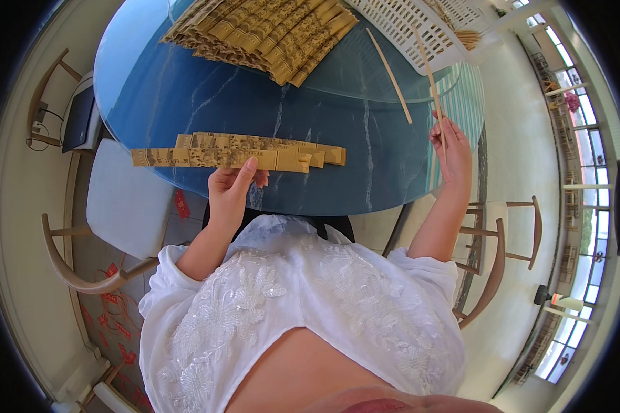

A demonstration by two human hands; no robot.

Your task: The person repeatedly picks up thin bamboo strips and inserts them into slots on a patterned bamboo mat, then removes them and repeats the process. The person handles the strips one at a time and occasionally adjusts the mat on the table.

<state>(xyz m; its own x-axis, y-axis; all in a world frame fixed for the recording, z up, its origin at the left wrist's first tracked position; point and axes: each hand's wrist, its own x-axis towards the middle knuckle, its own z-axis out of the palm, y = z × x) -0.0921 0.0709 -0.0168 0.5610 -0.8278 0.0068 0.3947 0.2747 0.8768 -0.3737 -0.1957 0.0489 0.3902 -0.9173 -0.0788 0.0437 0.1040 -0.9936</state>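
**Both hands loaded: strip bundle left, single stick right**

Left hand (231, 184): grip closed on a flat bundle of printed yellow-brown strips (238, 151), thumb on top, fingers under. Bundle lies crosswise, long axis 9 to 3 o'clock, at the near edge of the round blue counter (186, 89); its left end overhangs the rim at 9 o'clock. Strips in the bundle are staggered, ends not flush

Right hand (451, 148): grip pinched on one thin pale stick (430, 76), held near its lower end. Stick runs up toward 12 o'clock, slightly tilted to 11, tip over the white slatted basket (413, 31). Hand sits at the counter's right rim, 3 o'clock from the bundle, well apart from it

Other items:
- second thin stick (389, 76) lies loose on the counter, 11 o'clock from the right hand, angled, near the basket
- large fanned pile of the same strips (262, 31) at the far side of the counter, 12 o'clock from the bundle, well apart
- more sticks bunched inside the basket at its far right; count unreadable
- padded chair (127, 199) left of the person at 9 o'clock, wooden chair (496, 255) at 3 o'clock
- red paper scraps (114, 303) on the floor at 8 o'clock
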